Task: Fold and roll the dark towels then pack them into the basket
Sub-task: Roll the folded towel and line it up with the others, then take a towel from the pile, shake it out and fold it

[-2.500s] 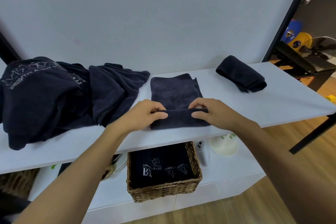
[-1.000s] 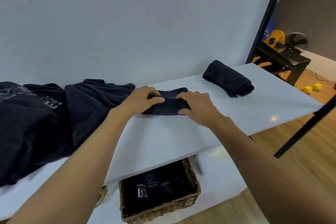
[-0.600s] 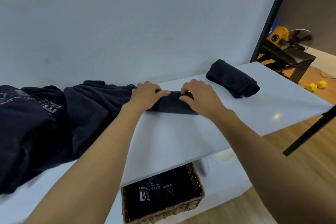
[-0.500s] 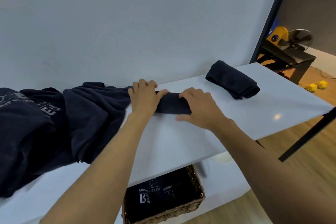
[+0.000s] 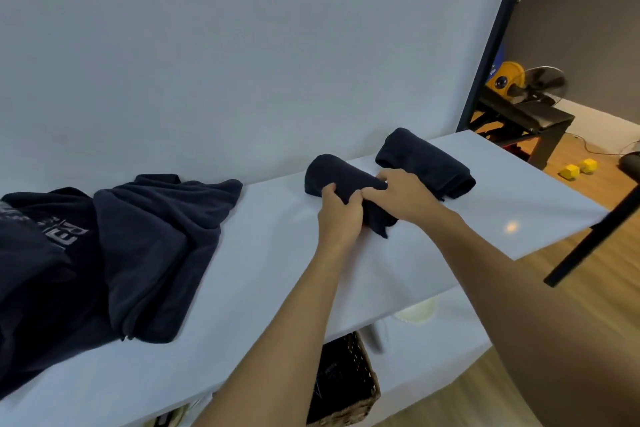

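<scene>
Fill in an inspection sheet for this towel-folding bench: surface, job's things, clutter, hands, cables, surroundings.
Surface: white tabletop, glossy.
Job's things: rolled towel held in both hands; second roll lying to its right; loose towel heap at left; wicker basket on the shelf below, dark cloth inside.
Clutter: pale round object on the lower shelf.
Hands: left hand and right hand both grip the rolled towel.
Cables: thin cable on the floor, far right.
Surroundings: plain wall, fan, yellow blocks.

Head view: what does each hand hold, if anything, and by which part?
Both grip the rolled towel at its nearer half, the left hand from its left side, the right hand from its right.
</scene>
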